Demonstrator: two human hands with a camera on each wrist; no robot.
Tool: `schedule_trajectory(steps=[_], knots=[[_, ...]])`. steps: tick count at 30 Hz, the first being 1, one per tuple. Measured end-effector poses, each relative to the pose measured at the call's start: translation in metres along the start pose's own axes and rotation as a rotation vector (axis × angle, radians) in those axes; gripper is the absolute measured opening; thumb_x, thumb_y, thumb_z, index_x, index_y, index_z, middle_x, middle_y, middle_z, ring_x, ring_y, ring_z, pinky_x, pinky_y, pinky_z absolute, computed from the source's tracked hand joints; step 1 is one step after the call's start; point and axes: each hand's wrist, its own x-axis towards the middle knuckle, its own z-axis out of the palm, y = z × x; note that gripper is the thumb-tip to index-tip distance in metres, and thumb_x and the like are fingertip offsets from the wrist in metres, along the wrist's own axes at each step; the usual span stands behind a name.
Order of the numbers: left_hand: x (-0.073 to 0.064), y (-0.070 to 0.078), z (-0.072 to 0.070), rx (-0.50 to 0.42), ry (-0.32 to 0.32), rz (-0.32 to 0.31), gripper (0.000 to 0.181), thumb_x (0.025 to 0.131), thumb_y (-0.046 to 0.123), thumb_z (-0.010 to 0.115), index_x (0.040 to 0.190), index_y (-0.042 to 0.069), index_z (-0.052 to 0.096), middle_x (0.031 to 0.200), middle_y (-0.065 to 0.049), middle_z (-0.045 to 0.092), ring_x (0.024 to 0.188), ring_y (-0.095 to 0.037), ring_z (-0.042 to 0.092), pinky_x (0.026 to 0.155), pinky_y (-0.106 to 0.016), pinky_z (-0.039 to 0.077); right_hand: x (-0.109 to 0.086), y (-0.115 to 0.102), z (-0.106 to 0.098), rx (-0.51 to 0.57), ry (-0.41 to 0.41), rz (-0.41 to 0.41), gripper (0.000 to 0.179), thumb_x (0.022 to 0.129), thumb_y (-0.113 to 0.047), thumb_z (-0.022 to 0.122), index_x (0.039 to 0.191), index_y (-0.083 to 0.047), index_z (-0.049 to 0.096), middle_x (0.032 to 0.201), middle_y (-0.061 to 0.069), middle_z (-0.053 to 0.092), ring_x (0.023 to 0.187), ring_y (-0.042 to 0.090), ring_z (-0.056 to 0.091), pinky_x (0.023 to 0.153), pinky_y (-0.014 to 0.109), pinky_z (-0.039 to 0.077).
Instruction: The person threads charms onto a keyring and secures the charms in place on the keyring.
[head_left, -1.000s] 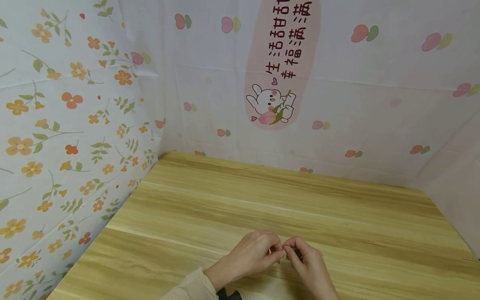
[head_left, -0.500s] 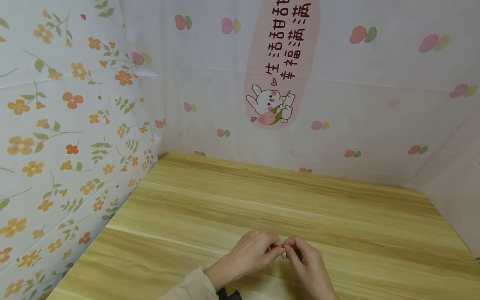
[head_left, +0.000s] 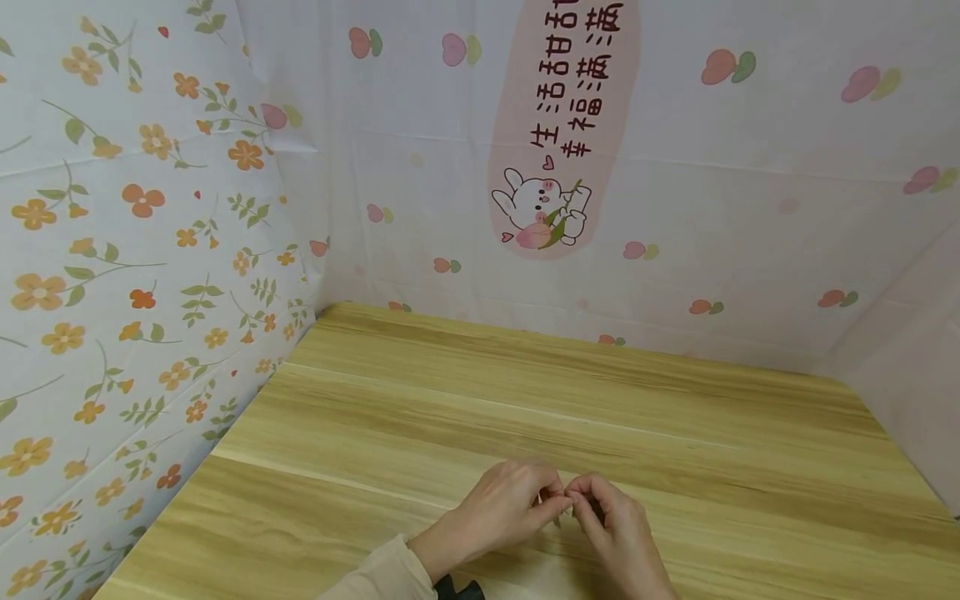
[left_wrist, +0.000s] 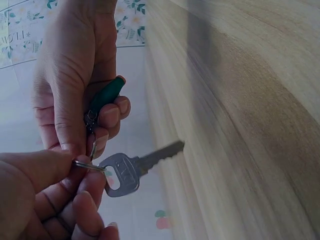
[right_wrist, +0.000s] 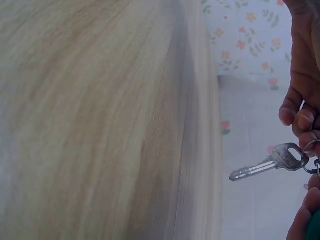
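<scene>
Both hands meet fingertip to fingertip over the wooden table (head_left: 420, 417). My left hand (head_left: 510, 504) pinches a split key ring (left_wrist: 89, 165) between thumb and fingers. A silver key (left_wrist: 131, 176) hangs on that ring, its toothed blade pointing away from the fingers. My right hand (head_left: 618, 529) grips the other side of the ring. Under its curled fingers is a dark green fob (left_wrist: 106, 95), joined to the ring by a small metal link (left_wrist: 90, 118). In the right wrist view the key (right_wrist: 287, 157) is seen from its other face, and most of the fob is out of frame.
A floral cloth wall (head_left: 150, 275) rises along the table's left side. Behind the table hangs a white cloth (head_left: 420, 183) with printed fruit and a rabbit. A black object (head_left: 459, 590) shows below the left forearm.
Both hands stay nearly in place with fingertips together. The small part hanging between them swings slightly right, then back left.
</scene>
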Motion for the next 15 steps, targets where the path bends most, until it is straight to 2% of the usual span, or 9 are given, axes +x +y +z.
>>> schedule_trajectory(steps=[8,12,15], knots=[[0.0003,0.0,0.0,0.021,0.018,0.02,0.014,0.091,0.023,0.062,0.08,0.017,0.068,0.072,0.012,0.057,0.057,0.007,0.038,0.05,-0.006,0.031,-0.0007,0.0029,0.0004,0.052,0.022,0.067,0.021,0.081,0.011,0.064,0.083,-0.01,0.062,0.065,-0.008,0.054,0.054,-0.004,0.043,0.044,0.017,0.038],[-0.0002,-0.0005,-0.0004,0.012,0.016,0.025,0.014,0.09,0.023,0.063,0.078,0.017,0.067,0.073,0.012,0.058,0.059,0.008,0.04,0.051,-0.005,0.032,0.0003,0.0018,-0.001,0.028,0.008,0.04,0.019,0.081,0.009,0.064,0.083,-0.01,0.061,0.066,-0.008,0.056,0.057,-0.004,0.044,0.047,0.015,0.039],[-0.0002,-0.0009,-0.0003,-0.013,0.004,0.007,0.016,0.091,0.024,0.063,0.077,0.017,0.066,0.073,0.012,0.057,0.059,0.008,0.04,0.051,-0.006,0.033,0.0004,0.0002,-0.0027,-0.006,-0.012,0.001,0.01,0.086,0.0,0.063,0.083,-0.01,0.061,0.071,-0.009,0.058,0.062,-0.005,0.046,0.051,0.014,0.04]])
